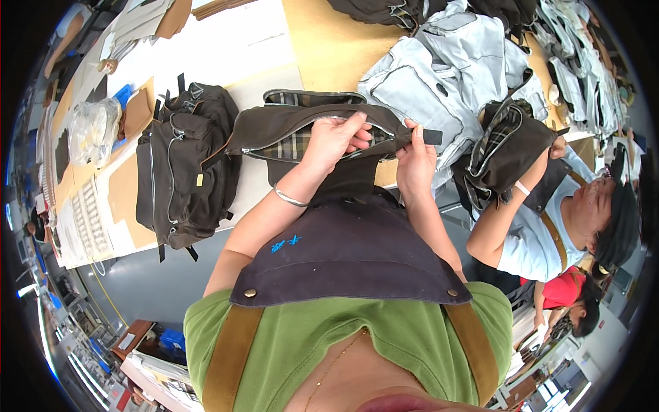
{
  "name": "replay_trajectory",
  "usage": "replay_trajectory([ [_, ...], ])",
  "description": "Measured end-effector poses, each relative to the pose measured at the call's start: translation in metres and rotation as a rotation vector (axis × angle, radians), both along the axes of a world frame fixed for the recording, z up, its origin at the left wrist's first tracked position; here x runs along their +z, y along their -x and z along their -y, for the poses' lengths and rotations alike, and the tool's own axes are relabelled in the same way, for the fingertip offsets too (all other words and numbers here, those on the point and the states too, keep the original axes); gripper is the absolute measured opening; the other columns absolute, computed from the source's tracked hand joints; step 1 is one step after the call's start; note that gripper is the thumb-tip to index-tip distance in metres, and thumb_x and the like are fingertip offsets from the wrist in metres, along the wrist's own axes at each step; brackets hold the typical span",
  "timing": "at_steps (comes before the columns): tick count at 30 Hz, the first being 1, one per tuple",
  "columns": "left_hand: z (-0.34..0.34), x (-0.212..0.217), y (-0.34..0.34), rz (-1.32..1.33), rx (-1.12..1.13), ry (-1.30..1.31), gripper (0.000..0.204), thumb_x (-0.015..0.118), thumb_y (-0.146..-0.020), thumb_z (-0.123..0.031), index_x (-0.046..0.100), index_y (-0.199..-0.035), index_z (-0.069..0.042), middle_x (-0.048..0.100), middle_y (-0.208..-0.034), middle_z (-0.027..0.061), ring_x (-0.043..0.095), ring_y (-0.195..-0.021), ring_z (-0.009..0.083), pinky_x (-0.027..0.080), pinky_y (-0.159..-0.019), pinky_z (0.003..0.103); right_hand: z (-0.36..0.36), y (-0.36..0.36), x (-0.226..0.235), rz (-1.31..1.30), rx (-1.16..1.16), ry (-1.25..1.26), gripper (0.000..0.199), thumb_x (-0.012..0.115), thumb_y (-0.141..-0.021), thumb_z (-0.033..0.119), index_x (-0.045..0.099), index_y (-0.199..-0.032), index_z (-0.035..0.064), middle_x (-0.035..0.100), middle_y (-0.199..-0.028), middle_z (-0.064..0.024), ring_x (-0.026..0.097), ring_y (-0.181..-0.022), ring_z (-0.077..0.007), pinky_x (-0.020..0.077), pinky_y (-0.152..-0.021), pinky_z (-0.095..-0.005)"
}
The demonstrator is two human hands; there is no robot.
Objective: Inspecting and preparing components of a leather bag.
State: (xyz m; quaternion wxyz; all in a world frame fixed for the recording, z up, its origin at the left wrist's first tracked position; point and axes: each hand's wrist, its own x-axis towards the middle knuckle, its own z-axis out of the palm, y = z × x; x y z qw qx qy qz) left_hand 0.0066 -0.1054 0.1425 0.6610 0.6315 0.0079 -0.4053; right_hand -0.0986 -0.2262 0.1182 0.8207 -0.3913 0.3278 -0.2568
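Risk, judged: plaid lining (pixel 283 148) could snag in the zip (pixel 295 132) if loose folds sit near its teeth. Brown bag (pixel 271 123), upper centre of frame, spans both hands, extending leftward. Left hand (pixel 338 141): curled, pinching the opening's edge. Right hand (pixel 416 159): pinching the bag's right end.

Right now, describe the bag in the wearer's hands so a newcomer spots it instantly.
On the big worktable, look between the dark bag at left and the pale grey pile at right. The dark brown bag there gapes open, showing plaid lining. Unlike the co-worker's similar bag, it has the wearer's left hand and right hand at its opening.
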Motion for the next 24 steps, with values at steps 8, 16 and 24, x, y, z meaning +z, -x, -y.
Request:
replay_trajectory([
  [8,0.003,0.002,-0.002,-0.016,0.023,0.013,0.032,0.059,-0.081,-0.030,0.064,-0.075,0.001,0.062,-0.062,0.0067,0.061,-0.055,0.0128,0.041,-0.047,0.019,0.002,0.000,-0.003,-0.009,-0.001,-0.016,0.023,0.049,-0.090,0.024,0.057,-0.098,0.0041,0.056,-0.099,-0.0078,0.054,-0.088,-0.0157,0.0455,-0.077,-0.0307],
  [16,-0.014,-0.003,-0.010,-0.068,0.123,0.053,0.048,0.035,-0.089,-0.034,0.063,-0.075,0.003,0.061,-0.060,0.0090,0.058,-0.050,0.0140,0.043,-0.047,0.022,0.003,-0.001,-0.004,0.012,-0.008,0.005,0.026,0.047,-0.091,0.024,0.055,-0.100,0.0013,0.057,-0.097,-0.0097,0.055,-0.088,-0.0170,0.0456,-0.079,-0.0322],
  [24,-0.060,-0.009,-0.019,-0.142,0.296,0.069,0.051,0.032,-0.092,-0.038,0.061,-0.080,0.002,0.059,-0.061,0.0062,0.058,-0.051,0.0136,0.042,-0.046,0.021,0.011,-0.002,-0.005,0.010,0.006,0.035,0.025,0.048,-0.090,0.026,0.056,-0.099,0.0031,0.057,-0.097,-0.0080,0.055,-0.087,-0.0162,0.0460,-0.078,-0.0326],
])
